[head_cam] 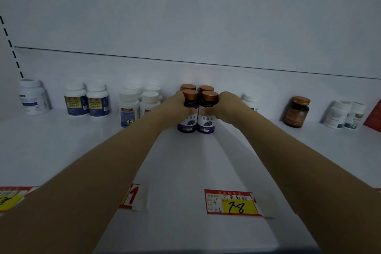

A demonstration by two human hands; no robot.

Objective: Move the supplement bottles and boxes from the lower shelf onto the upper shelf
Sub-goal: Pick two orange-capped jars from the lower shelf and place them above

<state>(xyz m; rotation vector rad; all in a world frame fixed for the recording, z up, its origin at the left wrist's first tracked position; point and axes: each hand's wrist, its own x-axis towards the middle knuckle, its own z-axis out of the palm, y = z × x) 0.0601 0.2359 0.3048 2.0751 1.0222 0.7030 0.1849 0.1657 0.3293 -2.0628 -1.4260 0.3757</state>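
Several dark bottles with copper caps and purple labels stand clustered at the back of a white shelf. My left hand presses against the left side of the cluster, and my right hand presses against its right side. Both hands wrap around the front two bottles, thumbs across the labels. The rear bottles show only their caps. Both forearms reach in over the shelf.
White bottles with blue labels and plain white bottles stand to the left. A brown bottle and more white bottles stand to the right. Price tags line the shelf's front edge.
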